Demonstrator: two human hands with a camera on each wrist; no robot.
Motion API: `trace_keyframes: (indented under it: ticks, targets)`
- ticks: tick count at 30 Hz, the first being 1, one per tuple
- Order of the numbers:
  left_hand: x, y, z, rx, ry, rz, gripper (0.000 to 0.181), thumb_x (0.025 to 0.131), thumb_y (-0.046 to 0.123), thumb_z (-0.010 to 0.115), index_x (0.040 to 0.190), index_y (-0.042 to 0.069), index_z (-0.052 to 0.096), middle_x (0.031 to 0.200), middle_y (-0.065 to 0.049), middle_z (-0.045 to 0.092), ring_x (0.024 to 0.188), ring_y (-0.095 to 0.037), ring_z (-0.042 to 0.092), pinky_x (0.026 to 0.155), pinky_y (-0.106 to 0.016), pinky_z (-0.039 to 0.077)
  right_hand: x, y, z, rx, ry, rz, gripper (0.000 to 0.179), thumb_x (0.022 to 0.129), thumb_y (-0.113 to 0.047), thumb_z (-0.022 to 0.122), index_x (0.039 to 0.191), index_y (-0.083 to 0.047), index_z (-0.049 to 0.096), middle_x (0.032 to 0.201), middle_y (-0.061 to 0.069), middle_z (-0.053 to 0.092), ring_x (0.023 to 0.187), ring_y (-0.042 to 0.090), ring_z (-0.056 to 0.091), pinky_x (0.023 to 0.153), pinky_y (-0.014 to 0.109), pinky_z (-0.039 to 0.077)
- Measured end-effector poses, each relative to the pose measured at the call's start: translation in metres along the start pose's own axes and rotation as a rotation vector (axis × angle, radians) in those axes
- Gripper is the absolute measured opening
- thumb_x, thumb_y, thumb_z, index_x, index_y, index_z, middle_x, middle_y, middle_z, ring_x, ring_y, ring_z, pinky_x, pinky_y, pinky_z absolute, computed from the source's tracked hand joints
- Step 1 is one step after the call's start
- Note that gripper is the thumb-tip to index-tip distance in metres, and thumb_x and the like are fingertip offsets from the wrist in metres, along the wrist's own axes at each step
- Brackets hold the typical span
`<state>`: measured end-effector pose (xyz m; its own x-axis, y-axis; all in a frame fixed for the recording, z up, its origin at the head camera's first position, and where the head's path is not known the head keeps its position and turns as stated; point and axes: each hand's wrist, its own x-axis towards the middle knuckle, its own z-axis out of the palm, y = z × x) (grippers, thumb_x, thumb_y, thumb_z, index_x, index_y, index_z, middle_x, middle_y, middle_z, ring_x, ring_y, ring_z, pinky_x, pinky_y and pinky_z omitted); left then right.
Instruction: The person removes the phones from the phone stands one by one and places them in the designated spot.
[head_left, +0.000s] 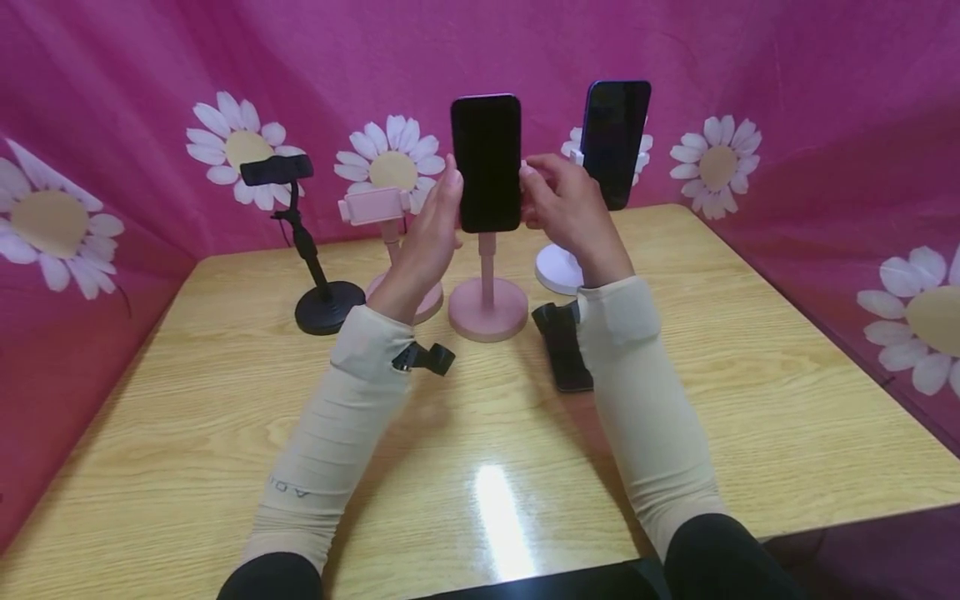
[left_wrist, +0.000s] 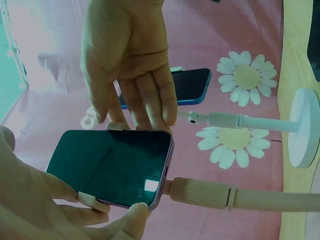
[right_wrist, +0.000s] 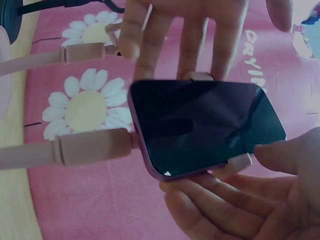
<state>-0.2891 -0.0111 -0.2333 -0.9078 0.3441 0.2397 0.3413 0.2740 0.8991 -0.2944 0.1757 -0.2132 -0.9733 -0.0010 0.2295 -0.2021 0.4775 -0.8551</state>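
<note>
A dark smartphone [head_left: 487, 158] sits upright in the clamp of a pink phone stand [head_left: 487, 310], its screen facing me. On the phone's left side my left hand [head_left: 423, 242] has fairly straight fingers, some reaching behind the edge. My right hand [head_left: 567, 202] is at the other side, thumb and curled fingers around the clamp's pale clip [right_wrist: 240, 165]. The opposite clip [right_wrist: 200, 76] shows by the left fingers. In the left wrist view, the phone [left_wrist: 112, 167] rests between both hands. Its back is hidden.
A black phone stand [head_left: 330, 307] and a second pink stand [head_left: 373, 206] stand at left. Behind the right hand, a white stand [head_left: 557, 268] holds a blue-edged phone [head_left: 617, 143]. Another dark phone [head_left: 566, 354] lies on the wooden table [head_left: 225, 417], partly behind the right sleeve.
</note>
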Motion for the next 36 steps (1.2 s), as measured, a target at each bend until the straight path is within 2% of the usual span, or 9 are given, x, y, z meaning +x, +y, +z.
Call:
trace_keyframes:
  ticks: [5, 9, 12, 15, 19, 24, 27, 32, 36]
  targets:
    - [-0.019, 0.005, -0.009, 0.071, -0.016, -0.006, 0.064, 0.099, 0.058, 0.02, 0.154, 0.034, -0.004, 0.16, 0.016, 0.003, 0.139, -0.015, 0.027, 0.097, -0.039, 0.044, -0.005, -0.006, -0.003, -0.027, -0.089, -0.025, 0.042, 0.101, -0.034, 0.048, 0.138, -0.015, 0.049, 0.107, 0.012, 0.064, 0.084, 0.023, 0.069, 0.077, 0.031, 0.056]
    - [-0.033, 0.009, -0.018, 0.108, -0.02, 0.01, 0.062, 0.1, 0.056, 0.021, 0.154, 0.034, -0.001, 0.16, 0.015, 0.008, 0.128, -0.02, 0.041, 0.091, -0.04, 0.047, -0.011, -0.011, -0.005, -0.055, -0.171, -0.058, 0.036, 0.1, -0.031, 0.05, 0.131, -0.013, 0.052, 0.102, 0.013, 0.065, 0.081, 0.025, 0.07, 0.075, 0.032, 0.057]
    - [-0.043, 0.012, -0.025, 0.126, -0.017, 0.017, 0.06, 0.101, 0.053, 0.025, 0.155, 0.034, 0.005, 0.158, 0.006, 0.021, 0.114, -0.023, 0.05, 0.087, -0.041, 0.048, -0.016, -0.015, -0.004, -0.05, -0.228, -0.085, 0.033, 0.1, -0.03, 0.051, 0.126, -0.011, 0.053, 0.102, 0.014, 0.065, 0.082, 0.026, 0.07, 0.075, 0.033, 0.057]
    - [-0.05, 0.014, -0.033, 0.147, -0.018, 0.0, 0.061, 0.101, 0.052, 0.029, 0.155, 0.03, 0.011, 0.151, -0.002, 0.034, 0.11, -0.024, 0.055, 0.088, -0.042, 0.05, -0.021, -0.019, -0.004, -0.04, -0.282, -0.115, 0.03, 0.099, -0.03, 0.052, 0.123, -0.011, 0.053, 0.103, 0.013, 0.064, 0.083, 0.026, 0.07, 0.074, 0.034, 0.057]
    - [-0.056, 0.015, -0.043, 0.171, -0.026, -0.003, 0.06, 0.101, 0.047, 0.038, 0.154, 0.024, 0.021, 0.139, -0.007, 0.048, 0.105, -0.023, 0.061, 0.084, -0.041, 0.052, -0.027, -0.023, -0.005, -0.028, -0.342, -0.158, 0.028, 0.099, -0.029, 0.053, 0.119, -0.009, 0.053, 0.103, 0.013, 0.063, 0.084, 0.026, 0.071, 0.074, 0.036, 0.057]
    - [-0.057, 0.015, -0.053, 0.134, -0.059, 0.066, 0.046, 0.1, 0.032, 0.051, 0.144, 0.023, 0.041, 0.119, -0.008, 0.058, 0.092, -0.022, 0.068, 0.066, -0.037, 0.053, -0.034, -0.024, -0.009, -0.027, -0.395, -0.189, 0.025, 0.099, -0.028, 0.053, 0.116, -0.01, 0.052, 0.103, 0.012, 0.063, 0.083, 0.026, 0.071, 0.074, 0.036, 0.057]
    - [-0.06, 0.015, -0.057, 0.135, -0.063, 0.098, 0.039, 0.098, 0.027, 0.056, 0.137, 0.022, 0.05, 0.111, -0.007, 0.062, 0.089, -0.021, 0.067, 0.062, -0.036, 0.053, -0.037, -0.025, -0.01, -0.024, -0.421, -0.194, 0.024, 0.099, -0.028, 0.053, 0.115, -0.01, 0.052, 0.102, 0.012, 0.064, 0.084, 0.027, 0.071, 0.074, 0.036, 0.057]
    - [-0.067, 0.018, -0.064, 0.213, -0.038, 0.112, 0.033, 0.095, 0.025, 0.061, 0.126, 0.015, 0.059, 0.104, -0.005, 0.067, 0.084, -0.019, 0.065, 0.066, -0.037, 0.054, -0.043, -0.03, -0.008, -0.017, -0.467, -0.206, 0.024, 0.099, -0.027, 0.053, 0.115, -0.009, 0.052, 0.103, 0.012, 0.065, 0.084, 0.027, 0.071, 0.075, 0.037, 0.057]
    - [-0.075, 0.025, -0.071, 0.327, -0.038, 0.132, 0.027, 0.094, 0.024, 0.064, 0.118, 0.011, 0.064, 0.095, -0.005, 0.069, 0.078, -0.017, 0.065, 0.071, -0.036, 0.051, -0.049, -0.034, -0.008, -0.017, -0.503, -0.227, 0.024, 0.1, -0.025, 0.052, 0.115, -0.007, 0.051, 0.102, 0.014, 0.065, 0.083, 0.027, 0.071, 0.076, 0.037, 0.057]
